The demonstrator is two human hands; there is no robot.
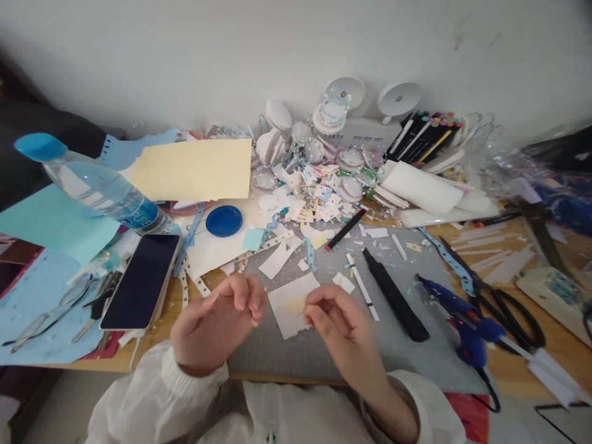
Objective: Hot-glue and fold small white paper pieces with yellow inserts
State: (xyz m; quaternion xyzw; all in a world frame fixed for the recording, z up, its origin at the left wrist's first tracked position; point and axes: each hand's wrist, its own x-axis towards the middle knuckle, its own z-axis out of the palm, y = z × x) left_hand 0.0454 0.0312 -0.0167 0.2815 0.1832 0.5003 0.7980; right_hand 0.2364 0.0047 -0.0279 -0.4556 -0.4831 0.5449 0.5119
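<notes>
White paper [281, 296] lies on the gray mat [284, 361] at the front of the desk [509, 376], between the two hands, with a small pale yellow scrap [293, 306] over its middle. The left hand [217, 327] is released: palm turned inward, fingers loosely curled, nothing visible in them, just beside the paper's left edge. The right hand [345, 327] reaches to the paper's right edge, thumb and fingertips drawn toward each other right by the scrap; whether they grasp it or only come close to it, I cannot tell.

The step in hand looks like fine handling of this scrap over the paper, though laying down and picking up look alike here. Such a move seems to call for a light, exact pinch from the right hand, with the left free to steady the paper, which looks thin enough to slide. A glue gun [462, 324] and scissors [511, 314] lie to the right, well apart from both hands.
</notes>
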